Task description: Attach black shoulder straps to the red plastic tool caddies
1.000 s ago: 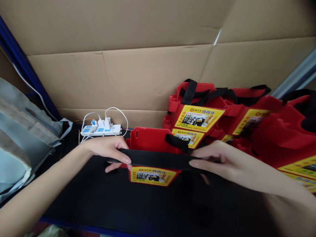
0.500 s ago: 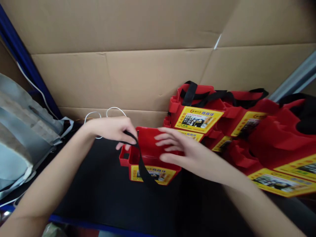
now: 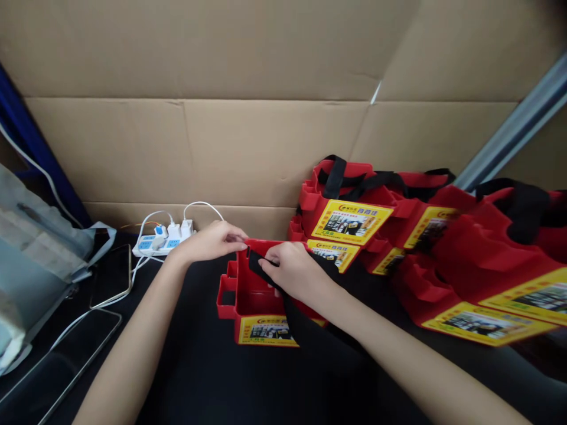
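A small open-topped red plastic tool box (image 3: pixel 261 298) with a yellow picture label stands on the black surface. My right hand (image 3: pixel 290 268) is closed on a black strap (image 3: pixel 305 324) over the box's inside. One stretch of the strap runs to a slot in the rear left corner; the rest hangs over the front label. My left hand (image 3: pixel 221 241) is at the outside of that corner, thumb and fingers drawn together by the rim. What its fingertips pinch is hidden.
Stacked red boxes (image 3: pixel 349 221) with black straps fill the right side. At left are a white power strip (image 3: pixel 163 239) with cables, two phones (image 3: pixel 66 360) and a pale grey bag (image 3: pixel 39 260). Cardboard (image 3: pixel 239 147) walls off the back.
The strap has passed from my left hand to my right, its end now at the slot. My left hand has moved to the rear left corner. The view has shifted, showing the power strip and phones.
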{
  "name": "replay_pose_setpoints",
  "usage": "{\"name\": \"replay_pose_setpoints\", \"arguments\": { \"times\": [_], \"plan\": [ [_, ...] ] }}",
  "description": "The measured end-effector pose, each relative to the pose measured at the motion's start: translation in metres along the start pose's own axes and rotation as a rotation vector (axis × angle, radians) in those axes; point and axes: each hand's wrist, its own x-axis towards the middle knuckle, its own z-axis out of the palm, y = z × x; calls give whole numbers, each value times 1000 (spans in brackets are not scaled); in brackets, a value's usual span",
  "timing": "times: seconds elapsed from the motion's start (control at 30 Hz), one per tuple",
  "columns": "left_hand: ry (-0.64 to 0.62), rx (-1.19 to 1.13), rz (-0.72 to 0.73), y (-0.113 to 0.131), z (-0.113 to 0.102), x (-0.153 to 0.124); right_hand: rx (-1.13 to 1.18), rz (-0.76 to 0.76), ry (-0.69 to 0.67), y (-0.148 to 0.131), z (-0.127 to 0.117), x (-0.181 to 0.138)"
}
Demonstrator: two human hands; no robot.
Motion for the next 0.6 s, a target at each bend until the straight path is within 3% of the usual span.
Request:
{"name": "replay_pose_setpoints", "arguments": {
  "times": [0.27, 0.47, 0.6],
  "plan": [
    [-9, 109, 28, -3, 3, 5, -291, 42, 87, -4, 19, 17],
    [-145, -167, 84, -17, -2, 3, -392, -35, 132, -8, 35, 20],
    [-142, -231, 94, -32, 5, 10, -376, -45, 140, -8, 33, 19]
  ]
}}
